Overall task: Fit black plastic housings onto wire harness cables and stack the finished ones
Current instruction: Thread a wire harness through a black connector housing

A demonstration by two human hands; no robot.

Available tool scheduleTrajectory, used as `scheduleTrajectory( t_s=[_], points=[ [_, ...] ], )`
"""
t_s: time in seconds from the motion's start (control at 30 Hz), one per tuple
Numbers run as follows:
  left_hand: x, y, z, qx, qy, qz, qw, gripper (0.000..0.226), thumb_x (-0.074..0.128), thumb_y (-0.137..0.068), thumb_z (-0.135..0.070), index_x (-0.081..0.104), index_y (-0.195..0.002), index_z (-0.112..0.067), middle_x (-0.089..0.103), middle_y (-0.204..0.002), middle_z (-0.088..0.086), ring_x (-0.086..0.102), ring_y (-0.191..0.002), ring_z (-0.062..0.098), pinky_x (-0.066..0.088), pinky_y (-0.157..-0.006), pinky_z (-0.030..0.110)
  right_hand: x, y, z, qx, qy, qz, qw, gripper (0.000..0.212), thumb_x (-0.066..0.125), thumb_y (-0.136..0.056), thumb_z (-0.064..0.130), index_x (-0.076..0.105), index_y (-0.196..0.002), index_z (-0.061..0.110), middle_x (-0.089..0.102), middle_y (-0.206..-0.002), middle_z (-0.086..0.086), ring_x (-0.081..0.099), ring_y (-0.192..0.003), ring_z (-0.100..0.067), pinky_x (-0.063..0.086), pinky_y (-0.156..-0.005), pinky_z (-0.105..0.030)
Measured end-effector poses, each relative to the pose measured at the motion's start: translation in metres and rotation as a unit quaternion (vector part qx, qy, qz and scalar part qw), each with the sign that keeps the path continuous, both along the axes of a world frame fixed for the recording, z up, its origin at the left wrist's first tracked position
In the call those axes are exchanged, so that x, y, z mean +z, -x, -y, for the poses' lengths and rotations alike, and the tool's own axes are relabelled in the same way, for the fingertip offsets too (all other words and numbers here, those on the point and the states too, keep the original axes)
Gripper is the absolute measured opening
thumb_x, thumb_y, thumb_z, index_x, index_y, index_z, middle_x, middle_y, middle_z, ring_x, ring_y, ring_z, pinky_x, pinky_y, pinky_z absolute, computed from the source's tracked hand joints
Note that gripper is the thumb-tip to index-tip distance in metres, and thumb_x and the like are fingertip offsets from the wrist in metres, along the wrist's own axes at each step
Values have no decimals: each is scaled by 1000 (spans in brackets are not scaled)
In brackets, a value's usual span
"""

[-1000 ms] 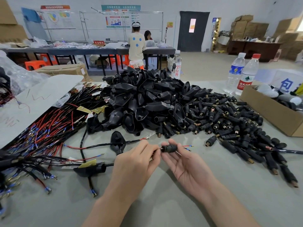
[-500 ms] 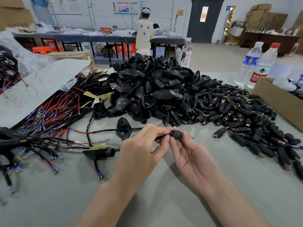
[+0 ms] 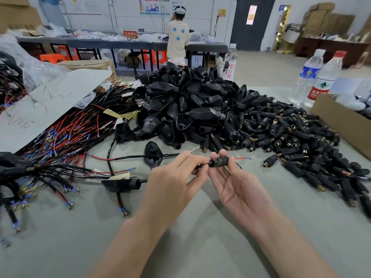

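My left hand [image 3: 172,189] pinches a black cable [image 3: 197,167] just left of a small black cylindrical housing [image 3: 219,161]. My right hand [image 3: 236,187], palm up, holds that housing between thumb and fingertips. Thin red and blue wire ends [image 3: 243,158] stick out of the housing's right side. The cable runs left into a larger black cone-shaped housing [image 3: 122,184] lying on the table. Behind my hands rises a heap of large black housings [image 3: 190,109]. A spread of small cylindrical housings [image 3: 291,137] lies to the right.
Loose red and black harness cables [image 3: 66,135] cover the left, partly under a grey sheet [image 3: 50,101]. A finished bundle [image 3: 18,169] lies at the far left. A cardboard box [image 3: 341,121] and two water bottles [image 3: 313,77] stand at right. A person [image 3: 177,39] stands at a far table.
The small housing has slid along the cable toward my left fingers, and more wire end shows at its right. The camera has moved closer; both hands keep their grip.
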State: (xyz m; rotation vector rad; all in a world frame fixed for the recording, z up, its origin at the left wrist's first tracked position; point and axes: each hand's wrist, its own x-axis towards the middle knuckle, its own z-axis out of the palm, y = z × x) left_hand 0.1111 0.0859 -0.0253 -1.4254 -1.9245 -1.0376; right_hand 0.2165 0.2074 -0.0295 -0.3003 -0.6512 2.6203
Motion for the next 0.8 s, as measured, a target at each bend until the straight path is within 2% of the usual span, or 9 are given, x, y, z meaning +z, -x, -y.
scheduleTrajectory(
  t_s=[0.07,0.17,0.4,0.47,0.53,0.6,0.67,0.73,0.8],
  points=[
    [-1,1,0,7,0,-2,1000,6,66,-95,-21,72,-95,-19,65,-83,-12,35,-63,-4,30,-52,9,0,0,0,-5,-10,-7,1000,23,52,-99,18,62,-117,9,70,-114,-14,72,-104,-25,60,-81,-32],
    [-2,2,0,10,6,-6,1000,8,65,-96,-22,73,-96,-19,64,-81,-11,31,-58,1,36,-47,16,2,0,0,-12,-19,-6,1000,23,53,-96,17,66,-113,9,72,-112,-15,72,-103,-27,61,-78,-33],
    [-3,3,0,17,18,-24,999,10,63,-97,-25,72,-96,-20,65,-83,-12,30,-57,2,34,-47,15,3,0,2,-29,-46,10,998,23,53,-96,18,62,-115,9,72,-110,-16,73,-102,-29,61,-77,-32],
    [-4,5,0,21,23,-25,999,10,63,-97,-25,72,-96,-21,65,-83,-12,38,-56,3,35,-47,15,2,1,2,-30,-43,11,999,22,51,-98,18,62,-115,9,72,-111,-17,72,-103,-30,61,-78,-33],
    [-5,6,0,16,26,-25,999,12,61,-98,-26,72,-96,-21,65,-84,-11,53,-57,5,41,-46,20,2,1,1,-30,-44,14,998,23,50,-99,18,62,-116,8,72,-111,-16,72,-103,-30,61,-78,-33],
    [-5,6,0,13,26,-27,999,13,60,-99,-26,72,-96,-20,65,-83,-10,59,-60,6,43,-46,24,2,1,1,-28,-48,12,998,24,50,-99,18,62,-117,8,72,-111,-16,72,-104,-30,61,-79,-33],
    [-3,6,0,18,31,-31,999,12,61,-98,-25,72,-94,-20,64,-82,-10,57,-58,6,41,-45,22,2,1,2,-25,-55,9,998,25,52,-97,19,62,-117,8,71,-112,-17,71,-106,-31,61,-82,-34],
    [-2,6,0,27,33,-32,999,10,64,-96,-24,72,-92,-20,63,-80,-11,47,-53,4,33,-46,16,2,1,3,-22,-66,9,998,25,52,-96,20,62,-116,9,70,-115,-18,70,-109,-32,60,-85,-35],
    [-2,6,0,27,28,-28,999,8,66,-96,-23,72,-92,-20,64,-80,-11,40,-54,1,32,-47,15,2,2,4,-22,-71,8,997,24,52,-96,19,62,-115,8,69,-118,-19,68,-112,-33,59,-87,-37]
  ],
)
